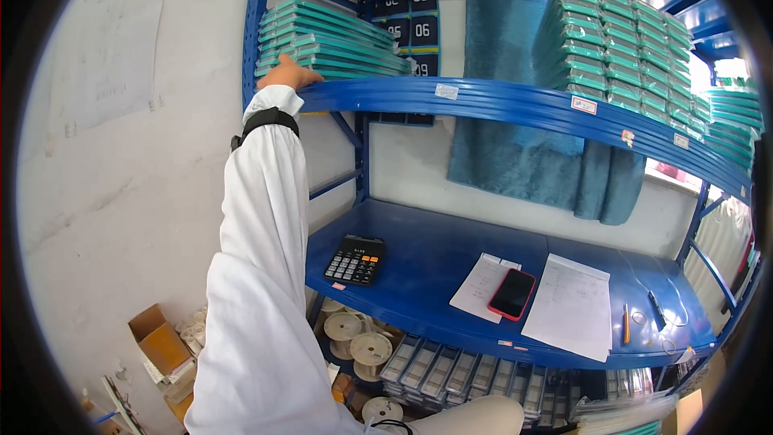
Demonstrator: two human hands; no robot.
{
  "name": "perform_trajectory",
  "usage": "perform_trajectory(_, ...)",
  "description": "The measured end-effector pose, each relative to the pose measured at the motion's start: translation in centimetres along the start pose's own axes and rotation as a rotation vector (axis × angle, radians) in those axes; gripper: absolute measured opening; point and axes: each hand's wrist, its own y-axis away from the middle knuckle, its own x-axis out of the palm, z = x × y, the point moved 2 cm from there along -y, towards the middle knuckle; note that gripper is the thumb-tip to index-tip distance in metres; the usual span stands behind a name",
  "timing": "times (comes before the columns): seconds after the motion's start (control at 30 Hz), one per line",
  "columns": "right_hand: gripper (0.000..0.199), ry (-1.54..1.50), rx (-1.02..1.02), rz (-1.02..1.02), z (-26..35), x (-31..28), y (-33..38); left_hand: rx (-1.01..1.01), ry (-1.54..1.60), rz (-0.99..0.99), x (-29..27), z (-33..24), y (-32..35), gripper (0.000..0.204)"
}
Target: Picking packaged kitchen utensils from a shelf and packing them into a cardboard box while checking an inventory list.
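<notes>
- Stack of flat, plastic-wrapped teal packages (322,42) sat at the left end of a blue upper shelf (378,98), beside the rack's upright post.
- Left hand (290,75) was at the lower near corner of that stack, on its left side, seemingly touching it; most of the pile rose above the hand and extended to its right.
- Long edges of the packages ran rightward from the hand, dipping slightly in this curved fisheye view, so the hand was at one end of their length rather than its middle.
- Fingers of the left hand looked partly spread, with one digit pointing right along the shelf's edge; whether they gripped a package could not be told.
- Right hand was out of view, so its state could not be told; the left was the only one seen near the stack.
- White sleeve (262,185) and black wristband (272,118) led up from the bottom of the view to the left hand.
- Taller stack of similar packages (616,48) stood well apart, farther right on the upper shelf.
- Calculator (354,260) and red-edged phone (512,294) rested on the lower shelf (427,234).
</notes>
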Motion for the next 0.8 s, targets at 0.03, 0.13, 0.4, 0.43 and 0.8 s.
perform_trajectory(0.03,0.036,-0.011,-0.009,0.006,0.7,-0.3,-0.1,0.005,0.078,-0.026,0.8,0.7,-1.8,0.099)
perform_trajectory(0.13,0.035,-0.003,0.0,0.051,1.7,-1.8,0.6,-0.003,0.105,-0.093,0.7,-0.5,1.0,0.097)
perform_trajectory(0.4,0.019,0.092,-0.011,-0.03,1.5,-2.0,0.6,-0.07,-0.023,-0.079,-0.2,-0.9,1.7,0.089)
perform_trajectory(0.43,0.019,0.092,-0.012,-0.032,1.6,-2.0,0.5,-0.025,-0.016,-0.081,-0.2,-0.9,1.5,0.088)
perform_trajectory(0.8,0.016,0.008,0.044,-0.038,1.0,-1.5,0.5,0.084,-0.102,-0.201,0.4,-1.7,1.5,0.061)
